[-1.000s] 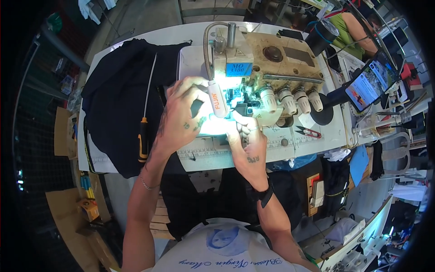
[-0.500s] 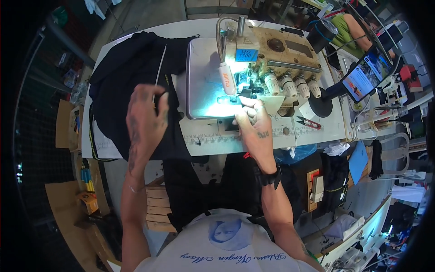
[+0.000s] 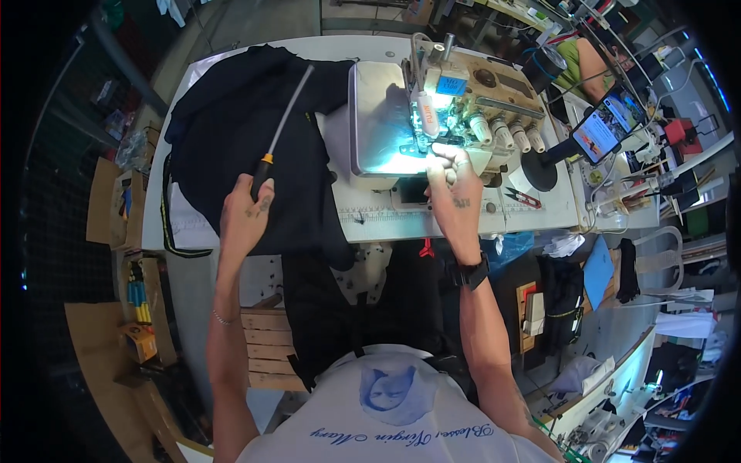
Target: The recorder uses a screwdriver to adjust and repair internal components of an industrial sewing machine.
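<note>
The screwdriver (image 3: 279, 133) handle sits hidden in the left hand (image 3: 245, 217); right hand (image 3: 454, 193) fingertips seem lost in glare.

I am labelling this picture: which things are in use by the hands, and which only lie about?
In use: screwdriver in the left hand; sewing machine, touched by the right hand.
Lying about: black garment, snips, phone.

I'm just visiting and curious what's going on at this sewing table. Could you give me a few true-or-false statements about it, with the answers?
1. The left hand grips a screwdriver by its handle. True.
2. The right hand rests flat on the black cloth. False: it is up at the sewing machine, fingers by the lit needle area.
3. The screwdriver lies over the black cloth. True.
4. The small snips are in the right hand. False: they lie on the table beside the machine.
</note>
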Motion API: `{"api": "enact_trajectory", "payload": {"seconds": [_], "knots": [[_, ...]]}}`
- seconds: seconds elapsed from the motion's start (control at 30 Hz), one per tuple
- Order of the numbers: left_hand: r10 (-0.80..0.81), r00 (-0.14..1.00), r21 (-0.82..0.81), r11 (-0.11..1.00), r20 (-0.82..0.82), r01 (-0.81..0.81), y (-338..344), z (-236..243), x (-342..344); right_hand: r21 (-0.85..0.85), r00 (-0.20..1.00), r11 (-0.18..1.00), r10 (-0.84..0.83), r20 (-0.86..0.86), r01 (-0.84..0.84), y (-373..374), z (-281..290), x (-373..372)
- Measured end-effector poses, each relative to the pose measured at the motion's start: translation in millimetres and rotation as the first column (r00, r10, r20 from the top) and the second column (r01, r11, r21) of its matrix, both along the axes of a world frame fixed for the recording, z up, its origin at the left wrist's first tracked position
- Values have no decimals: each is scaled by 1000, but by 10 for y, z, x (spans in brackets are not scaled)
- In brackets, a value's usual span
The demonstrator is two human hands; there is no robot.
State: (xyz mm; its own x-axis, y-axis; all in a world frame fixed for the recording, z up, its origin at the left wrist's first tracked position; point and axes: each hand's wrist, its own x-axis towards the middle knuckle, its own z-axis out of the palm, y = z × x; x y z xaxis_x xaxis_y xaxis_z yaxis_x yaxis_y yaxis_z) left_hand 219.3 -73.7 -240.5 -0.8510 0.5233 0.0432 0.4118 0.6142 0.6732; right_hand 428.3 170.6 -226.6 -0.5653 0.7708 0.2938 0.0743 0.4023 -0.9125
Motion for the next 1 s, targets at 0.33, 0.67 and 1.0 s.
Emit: {"api": "enact_trajectory", "payload": {"seconds": [0.33,0.67,1.0], "knots": [[-237,802,483,873,549,-72,-735,219,162,568,989,823,-90,113,10,-48,-25,-46],[-432,886,203,895,170,397,-800,171,1,461,991,887,-76,114,15,65,-108,-97],[-491,862,192,864,125,465,-586,153,-105,-342,992,935,65,-104,-98,-777,269,-93]]}}
